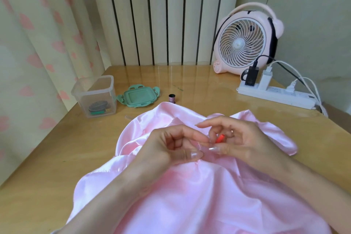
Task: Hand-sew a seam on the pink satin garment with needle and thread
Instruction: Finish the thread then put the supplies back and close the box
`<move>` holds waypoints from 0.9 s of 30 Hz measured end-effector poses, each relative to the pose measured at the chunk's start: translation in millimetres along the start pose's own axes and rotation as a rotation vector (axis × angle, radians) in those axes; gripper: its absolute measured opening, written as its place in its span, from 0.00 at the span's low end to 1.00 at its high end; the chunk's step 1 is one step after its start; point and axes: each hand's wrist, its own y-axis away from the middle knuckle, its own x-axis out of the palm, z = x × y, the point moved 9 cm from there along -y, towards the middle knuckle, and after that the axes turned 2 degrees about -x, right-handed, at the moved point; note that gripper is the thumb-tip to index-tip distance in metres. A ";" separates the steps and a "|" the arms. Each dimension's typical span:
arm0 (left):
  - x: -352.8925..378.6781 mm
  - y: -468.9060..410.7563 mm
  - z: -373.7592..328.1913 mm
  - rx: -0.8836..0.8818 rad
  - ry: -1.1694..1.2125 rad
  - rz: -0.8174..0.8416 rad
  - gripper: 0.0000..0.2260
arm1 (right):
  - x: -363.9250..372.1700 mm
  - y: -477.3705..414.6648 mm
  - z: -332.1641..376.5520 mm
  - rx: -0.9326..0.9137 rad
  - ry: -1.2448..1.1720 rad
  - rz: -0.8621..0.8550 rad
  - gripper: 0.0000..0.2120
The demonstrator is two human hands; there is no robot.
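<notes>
Shiny pink satin garment (190, 192) lies bunched on the glossy light-wood table (47, 157), covering centre + near edge. Both hands sit on top of it, mid-frame, fingertips almost meeting. Left hand (171, 146): thumb + forefinger pressed together on a small fold of the satin, other fingers curled in. Right hand (233, 138): forefinger stretched left, other fingers curled round a small orange-red object (219, 138), prob. held between thumb and middle finger; can't tell what it is. Needle + thread too fine to make out.

Behind cloth, w/ clear gap: small dark thread spool (172, 98) upright just past the garment's far edge; mint-green square plastic lid (138, 97) to its left; clear square plastic box (95, 96) w/ sewing bits inside, further left. Far right corner: pink round desk fan (245, 40), white power strip (275, 95) w/ chargers + cables. White ribbed radiator (157, 15) at back, cream curtain w/ pink hearts (34, 43) left.
</notes>
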 end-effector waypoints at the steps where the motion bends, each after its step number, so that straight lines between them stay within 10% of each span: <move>1: 1.3 -0.4 0.8 -0.003 0.006 0.023 0.11 | 2.2 -2.1 3.1 -0.021 0.059 0.015 0.20; 11: -11.1 -2.5 -7.9 0.060 -0.005 -0.052 0.16 | -17.5 -40.0 38.0 -0.100 0.316 -0.063 0.05; 15: -8.0 -1.7 -6.4 0.079 0.027 -0.047 0.16 | -58.5 -112.6 8.6 0.178 0.027 -0.146 0.06; 20: -5.4 -3.8 2.3 0.086 -0.093 -0.035 0.06 | -66.3 -174.7 -108.5 0.599 0.232 -0.267 0.11; 27: -6.9 -7.9 5.6 0.071 -0.033 -0.012 0.07 | -62.6 -192.6 -150.6 0.682 0.306 -0.311 0.11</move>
